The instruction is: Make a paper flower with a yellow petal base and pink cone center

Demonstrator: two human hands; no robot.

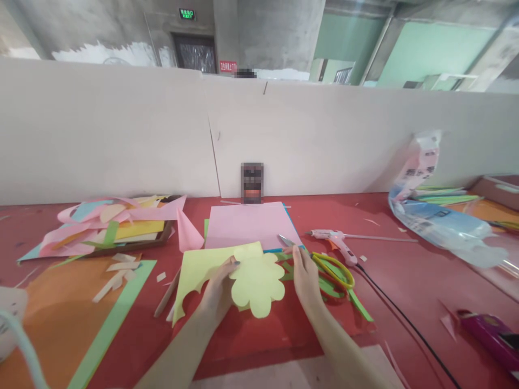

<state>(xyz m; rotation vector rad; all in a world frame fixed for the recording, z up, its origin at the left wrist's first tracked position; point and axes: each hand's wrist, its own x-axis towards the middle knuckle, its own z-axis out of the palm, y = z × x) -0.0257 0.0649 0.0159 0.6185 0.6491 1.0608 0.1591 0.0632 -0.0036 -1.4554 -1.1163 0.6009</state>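
Left forearm and right forearm enter from the near edge. Left hand: thumb and fingers pinch a scalloped yellow-green paper cutout, which extends to the right of this grip. Behind the same hand is a yellow-green sheet with a scalloped cut edge; whether the pinch includes it cannot be determined. Right hand, just beside the cutout: closed around the middle of the scissors, blades directed forward-left. Well left of the grips, an orange sheet lies on the red tabletop. Beyond the grips: pink sheet. Beyond the scissors handles: hot-glue gun, glue stick projecting rearward. Farthest: white partition.
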